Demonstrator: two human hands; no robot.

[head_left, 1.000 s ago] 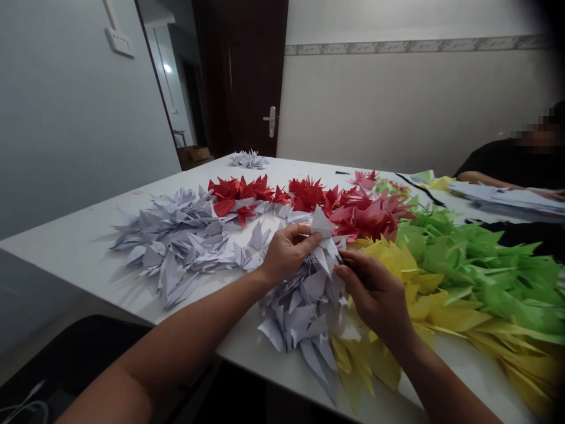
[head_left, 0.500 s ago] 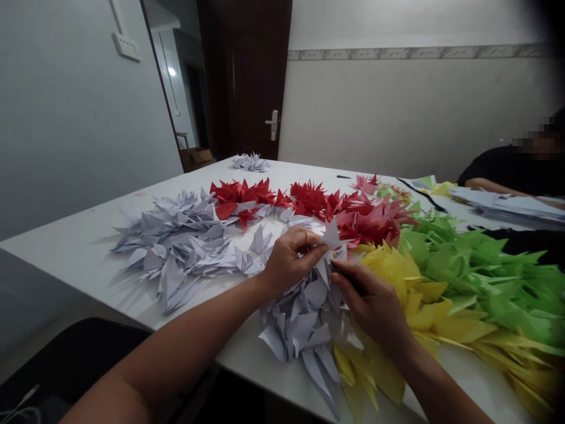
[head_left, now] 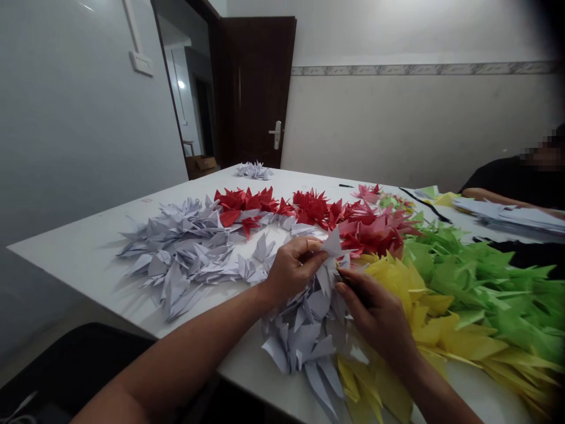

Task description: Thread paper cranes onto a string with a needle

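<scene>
My left hand (head_left: 295, 265) pinches a white folded paper piece (head_left: 332, 242), pointed like an origami crane, between thumb and fingers. Just to its right, my right hand (head_left: 375, 306) is closed, with thumb and forefinger tips at the lower edge of that piece. Something small and dark shows at those fingertips; I cannot make out what it is. Beneath both hands lies a heap of white folded paper pieces (head_left: 304, 318), running down to the table's near edge.
On the white table (head_left: 79, 253) more white pieces (head_left: 176, 247) lie left. Red pieces (head_left: 309, 206) curve behind; yellow (head_left: 441, 318) and green pieces (head_left: 489, 277) spread right. A person in black (head_left: 507, 176) sits by a paper stack (head_left: 507, 215). A brown door (head_left: 256, 88) stands behind.
The whole scene sits slightly lower in view, as the head has tilted up a little. Both hands keep about the same place at the white paper piece.
</scene>
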